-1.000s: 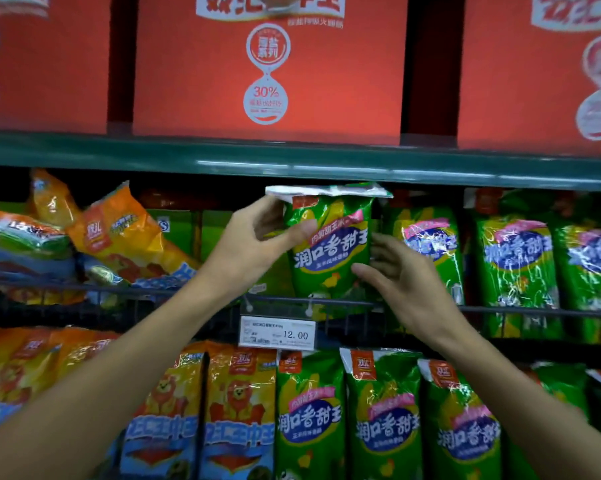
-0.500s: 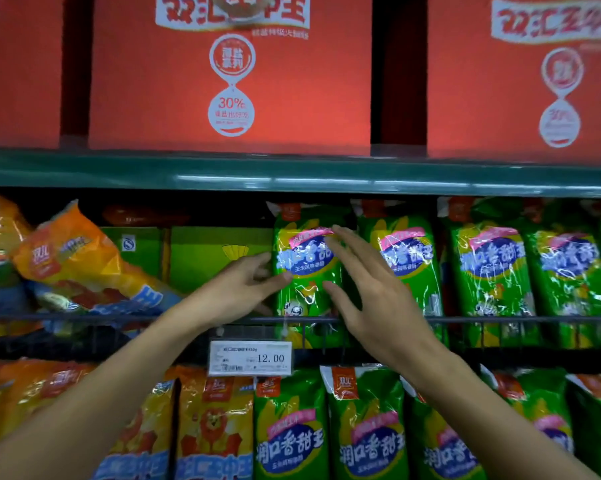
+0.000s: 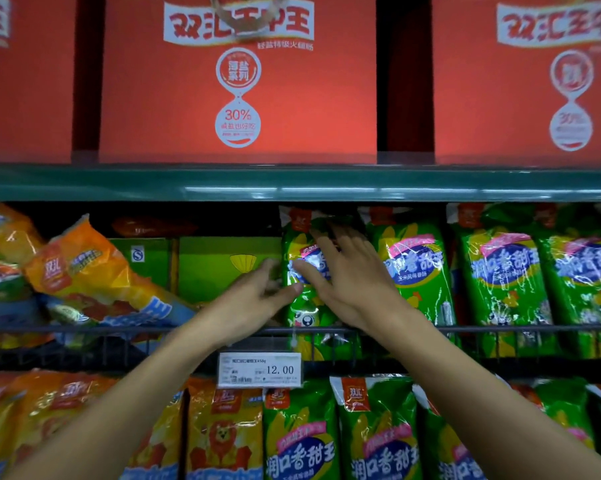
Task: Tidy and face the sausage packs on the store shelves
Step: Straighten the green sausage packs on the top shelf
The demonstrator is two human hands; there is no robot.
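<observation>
— What's different from 1 second ago?
— The green sausage pack (image 3: 306,271) was held up in front of the rail (image 3: 500,329); now it stands behind it, first in the green row.
— And the hands?
— The left hand (image 3: 254,303) no longer grips its top; its fingers touch the pack's left edge. The right hand (image 3: 347,282) moved from its side to lie flat across its front.

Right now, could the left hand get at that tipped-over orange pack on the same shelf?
Probably yes. The left hand rests beside the green pack, and the orange pack lies further left with nothing between them.
</observation>
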